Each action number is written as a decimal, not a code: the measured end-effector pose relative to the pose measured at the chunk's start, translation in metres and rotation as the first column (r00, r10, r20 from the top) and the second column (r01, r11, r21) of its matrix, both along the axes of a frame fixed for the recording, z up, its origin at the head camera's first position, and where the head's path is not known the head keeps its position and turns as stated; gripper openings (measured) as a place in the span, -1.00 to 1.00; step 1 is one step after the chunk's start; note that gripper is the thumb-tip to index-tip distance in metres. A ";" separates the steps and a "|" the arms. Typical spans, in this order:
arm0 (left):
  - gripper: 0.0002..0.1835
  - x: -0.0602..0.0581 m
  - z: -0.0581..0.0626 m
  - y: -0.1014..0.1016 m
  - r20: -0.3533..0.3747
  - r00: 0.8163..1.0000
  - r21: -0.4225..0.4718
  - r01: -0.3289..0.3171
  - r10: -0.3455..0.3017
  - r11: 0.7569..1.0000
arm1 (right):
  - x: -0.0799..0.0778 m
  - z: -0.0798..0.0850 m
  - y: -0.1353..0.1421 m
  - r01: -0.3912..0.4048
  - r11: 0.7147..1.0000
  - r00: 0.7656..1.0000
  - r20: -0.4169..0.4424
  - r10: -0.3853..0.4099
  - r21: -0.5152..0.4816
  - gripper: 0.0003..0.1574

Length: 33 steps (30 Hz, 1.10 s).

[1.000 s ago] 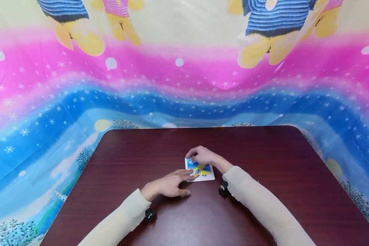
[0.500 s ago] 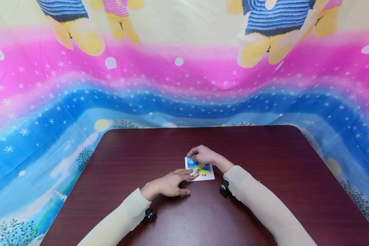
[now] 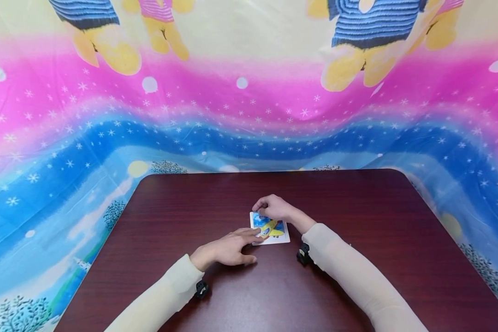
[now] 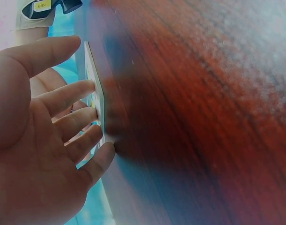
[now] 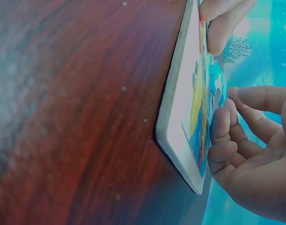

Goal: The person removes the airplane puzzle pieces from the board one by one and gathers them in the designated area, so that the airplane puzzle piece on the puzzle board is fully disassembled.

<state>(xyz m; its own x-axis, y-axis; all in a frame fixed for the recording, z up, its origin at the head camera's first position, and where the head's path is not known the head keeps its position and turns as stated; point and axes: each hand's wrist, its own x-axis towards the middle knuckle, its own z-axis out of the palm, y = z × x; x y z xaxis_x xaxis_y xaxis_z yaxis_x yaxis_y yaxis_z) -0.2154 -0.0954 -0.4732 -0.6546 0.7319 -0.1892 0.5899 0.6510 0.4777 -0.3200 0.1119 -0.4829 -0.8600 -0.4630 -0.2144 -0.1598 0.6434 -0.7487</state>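
Observation:
A small square picture puzzle board (image 3: 283,239) with a white border lies flat near the middle of the table. Its picture is a yellow airplane (image 3: 276,233) on blue sky. My left hand (image 3: 231,247) rests its straight fingertips on the board's left side, thumb spread away from it. Over the board's far edge, my right hand (image 3: 275,207) has its fingers curled. In the right wrist view, a blue puzzle piece (image 5: 217,79) rises tilted above the board's surface, its edge pinched at the right fingertips. The right hand hides the board's upper right part.
The dark red-brown wooden table (image 3: 182,203) surrounds the board on all sides. Behind it hangs a colourful printed cloth (image 3: 240,110), reaching down past the table's far and side edges. Each wrist wears a small black camera (image 3: 303,254).
The right hand has shifted very slightly away from me over the far edge of the board. Left hand and board stay in place.

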 end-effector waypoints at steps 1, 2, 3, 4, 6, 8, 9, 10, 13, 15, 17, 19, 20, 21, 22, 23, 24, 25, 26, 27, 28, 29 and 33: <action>-0.40 0.000 0.000 0.000 0.001 1.000 -0.001 -0.002 0.002 1.000 | 0.000 0.000 0.000 0.001 1.000 1.000 -0.007 -0.001 0.000 -0.76; -0.40 0.001 0.001 0.000 0.002 1.000 -0.003 -0.003 0.003 1.000 | 0.000 0.000 0.000 0.003 1.000 1.000 -0.011 -0.003 0.000 -0.77; -0.40 0.001 0.001 -0.001 0.003 1.000 -0.004 -0.004 0.004 1.000 | 0.000 0.000 0.000 0.005 1.000 1.000 -0.015 -0.005 0.000 -0.77; -0.40 0.001 0.002 -0.001 0.003 1.000 -0.006 -0.006 0.006 1.000 | 0.000 0.000 0.000 0.008 1.000 1.000 -0.020 -0.008 0.000 -0.77; -0.40 0.001 0.002 -0.001 0.005 1.000 -0.006 -0.006 0.006 1.000 | 0.001 0.001 0.000 0.011 1.000 1.000 -0.028 -0.011 -0.001 -0.77; -0.40 0.001 0.001 -0.001 0.006 1.000 -0.008 -0.006 0.007 1.000 | 0.001 0.002 0.000 0.014 1.000 1.000 -0.027 -0.014 -0.005 -0.78; -0.40 0.001 0.001 -0.001 0.007 1.000 -0.008 -0.007 0.007 1.000 | 0.002 0.002 0.000 0.013 1.000 1.000 -0.027 -0.013 -0.006 -0.78; -0.39 0.001 0.001 -0.001 0.007 1.000 -0.010 -0.007 0.007 1.000 | 0.002 0.003 0.000 0.013 1.000 1.000 -0.027 -0.014 -0.007 -0.78; -0.39 0.001 0.001 -0.001 0.007 1.000 -0.012 -0.005 0.005 1.000 | 0.001 0.003 0.000 0.017 1.000 1.000 -0.020 -0.017 -0.007 -0.78; -0.39 0.001 0.001 -0.001 0.007 1.000 -0.012 -0.004 0.004 1.000 | 0.001 0.003 0.001 0.019 1.000 1.000 -0.017 -0.019 -0.002 -0.78; -0.39 0.000 0.001 0.000 0.008 1.000 -0.013 -0.001 0.002 1.000 | 0.001 0.003 0.001 0.020 1.000 1.000 -0.013 -0.019 0.006 -0.78; -0.39 0.000 0.001 0.000 0.011 1.000 -0.013 0.000 0.000 1.000 | 0.001 0.004 0.001 0.014 1.000 1.000 -0.009 -0.014 0.015 -0.78; -0.39 0.000 0.001 0.000 0.013 1.000 -0.013 0.000 0.000 1.000 | 0.001 0.004 0.000 0.009 1.000 1.000 -0.008 -0.009 0.018 -0.77; -0.39 0.000 0.001 0.000 0.015 1.000 -0.014 0.000 0.000 1.000 | 0.002 0.004 0.000 0.004 1.000 1.000 -0.008 -0.004 0.021 -0.77; -0.39 0.000 0.001 -0.001 0.016 1.000 -0.016 -0.001 0.001 1.000 | 0.002 0.005 0.000 -0.001 1.000 1.000 -0.007 0.001 0.022 -0.76; -0.39 0.000 0.001 -0.001 0.018 1.000 -0.017 -0.001 0.002 1.000 | 0.002 0.005 0.000 -0.007 1.000 1.000 -0.006 0.007 0.022 -0.76; -0.39 0.000 0.001 -0.001 0.021 1.000 -0.016 -0.002 0.002 1.000 | 0.003 0.006 0.000 -0.011 1.000 1.000 -0.007 0.011 0.022 -0.75; -0.39 0.000 0.001 -0.001 0.022 1.000 -0.017 -0.003 0.003 1.000 | 0.003 0.006 0.000 -0.014 1.000 1.000 -0.008 0.014 0.020 -0.74; -0.39 0.000 0.001 -0.001 0.023 1.000 -0.017 -0.003 0.003 1.000 | 0.003 0.006 0.000 -0.015 1.000 1.000 -0.010 0.016 0.020 -0.74; -0.39 0.000 0.001 -0.001 0.025 1.000 -0.017 -0.003 0.004 1.000 | 0.003 0.006 0.000 -0.016 1.000 1.000 -0.012 0.016 0.019 -0.74; -0.39 0.000 0.001 -0.001 0.026 1.000 -0.017 -0.004 0.004 1.000 | 0.003 0.006 0.000 -0.015 1.000 1.000 -0.015 0.015 0.019 -0.75; -0.39 0.000 0.001 -0.001 0.026 1.000 -0.016 -0.004 0.004 1.000 | 0.003 0.006 0.000 -0.013 1.000 1.000 -0.018 0.014 0.018 -0.75; -0.39 0.000 0.001 -0.001 0.025 1.000 -0.013 -0.004 0.004 1.000 | 0.002 0.006 0.001 -0.011 1.000 0.999 -0.035 0.011 0.009 -0.79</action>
